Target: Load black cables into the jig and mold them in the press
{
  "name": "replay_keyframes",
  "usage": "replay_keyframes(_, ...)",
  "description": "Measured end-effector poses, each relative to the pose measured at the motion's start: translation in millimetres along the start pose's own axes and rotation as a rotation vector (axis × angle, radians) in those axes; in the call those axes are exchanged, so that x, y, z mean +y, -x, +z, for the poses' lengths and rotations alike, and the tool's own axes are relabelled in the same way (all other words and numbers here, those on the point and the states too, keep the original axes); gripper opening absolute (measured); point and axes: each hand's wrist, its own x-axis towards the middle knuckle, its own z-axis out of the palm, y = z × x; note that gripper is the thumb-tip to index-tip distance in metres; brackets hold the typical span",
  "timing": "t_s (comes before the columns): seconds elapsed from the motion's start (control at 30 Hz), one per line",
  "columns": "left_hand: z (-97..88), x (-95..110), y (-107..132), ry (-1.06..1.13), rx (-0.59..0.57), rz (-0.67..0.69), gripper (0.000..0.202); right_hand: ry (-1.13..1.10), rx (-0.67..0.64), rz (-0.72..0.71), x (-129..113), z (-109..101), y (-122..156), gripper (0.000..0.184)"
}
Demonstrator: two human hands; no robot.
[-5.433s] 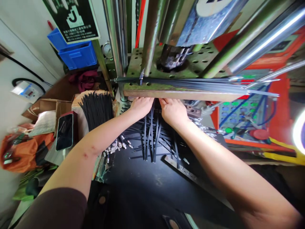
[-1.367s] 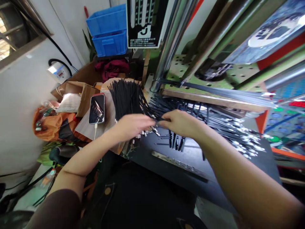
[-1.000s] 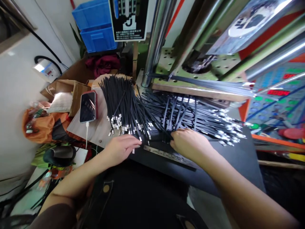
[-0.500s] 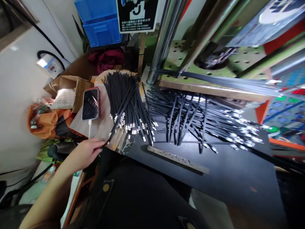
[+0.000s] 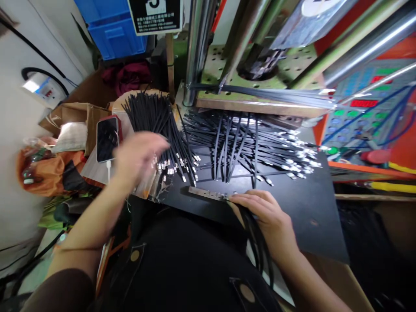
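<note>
My left hand [image 5: 138,156] is smeared by motion over the front left of a bundle of black flat cables [image 5: 154,115] with silver end connectors; whether it holds anything I cannot make out. Closed on several black cables [image 5: 256,238], my right hand [image 5: 266,212] is at the right end of a slotted metal strip [image 5: 206,193] near the table's front edge. Those cables hang down toward my lap, with their upper ends at the strip. Behind the strip lies a wide loose pile of black cables [image 5: 240,145], its silver ends pointing right.
A green perforated machine plate [image 5: 214,65] with steel columns stands behind the pile, with cables lying along its front edge. To the left are a phone [image 5: 108,138] on a charging cord and an open cardboard box [image 5: 76,113]. A control panel [image 5: 360,99] stands at right.
My left hand has risen from the table's left front edge to over the cable bundle. My right hand has come into view with cables at the metal strip. The view has shifted right.
</note>
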Motion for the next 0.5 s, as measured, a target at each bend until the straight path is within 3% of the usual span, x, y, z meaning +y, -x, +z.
replay_keyframes(0.07,59.4,37.4,-1.4,0.311,-0.191,0.29,0.023,-0.011,-0.013,-0.003,2.9,3.2,-2.7,0.012)
replay_keyframes(0.13,99.2,65.0,2.1,0.424,-0.399,0.283,0.019,-0.025,-0.039,0.003,6.4,4.7,0.6,0.014)
replay_keyframes(0.17,109.9,74.0,3.7,0.429,-0.479,0.245,0.016,-0.023,-0.04,0.009,8.0,4.9,3.5,0.014)
replay_keyframes(0.27,114.3,86.9,3.2,0.328,-0.616,0.196,0.01,0.024,-0.012,0.001,10.2,5.2,11.9,0.015)
replay_keyframes(0.37,106.4,96.5,-4.3,0.187,-0.638,0.268,0.012,0.146,0.001,-0.106,7.3,7.2,13.6,0.02)
replay_keyframes(0.5,108.8,114.1,-10.6,0.038,-0.647,0.305,0.015,0.325,-0.022,-0.259,1.7,8.3,7.3,0.027)
